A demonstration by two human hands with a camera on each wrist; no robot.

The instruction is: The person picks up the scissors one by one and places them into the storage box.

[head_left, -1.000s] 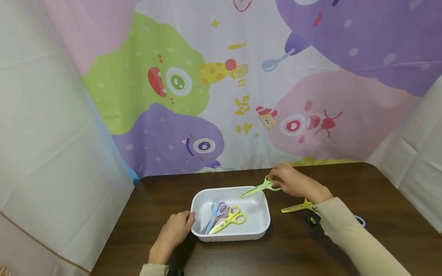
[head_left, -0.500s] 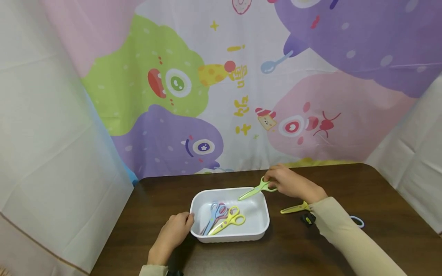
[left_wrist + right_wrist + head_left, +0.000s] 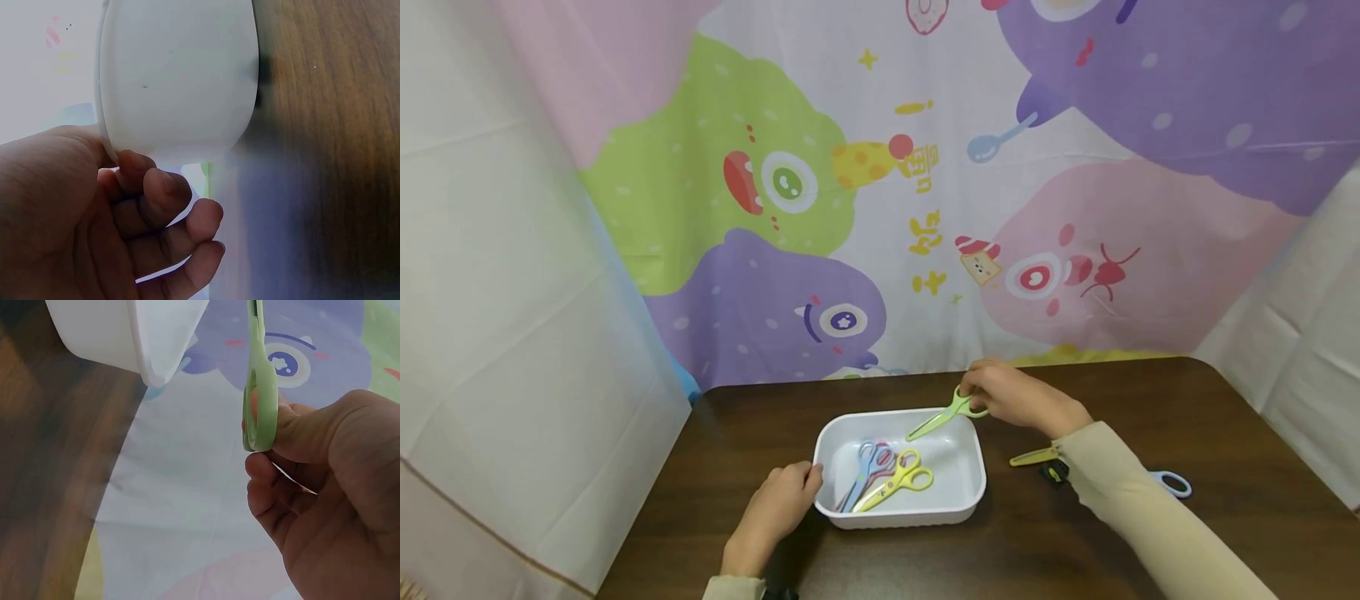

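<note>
My right hand (image 3: 1011,393) pinches the handle of a pair of light green scissors (image 3: 942,417), whose blades point down-left over the right back part of a white plastic tray (image 3: 917,521). In the right wrist view the thumb and fingertips grip the loop of the green scissors (image 3: 265,406). Inside the tray lie yellow scissors (image 3: 895,481), blue scissors (image 3: 859,479) and pink scissors (image 3: 883,460), the pink ones partly hidden. At the tray's left end my left hand (image 3: 778,502) holds the rim between thumb and curled fingers, as the left wrist view also shows (image 3: 169,194).
On the brown table (image 3: 1000,550), right of the tray, lie another pair of yellow scissors (image 3: 1032,457) and a blue-handled pair (image 3: 1176,484), both partly hidden by the right sleeve. A cartoon-printed curtain (image 3: 925,333) hangs behind the table, with white cloth at both sides.
My right hand has moved left with the green scissors, bringing their blades further over the tray. My left hand stays at the tray's left rim.
</note>
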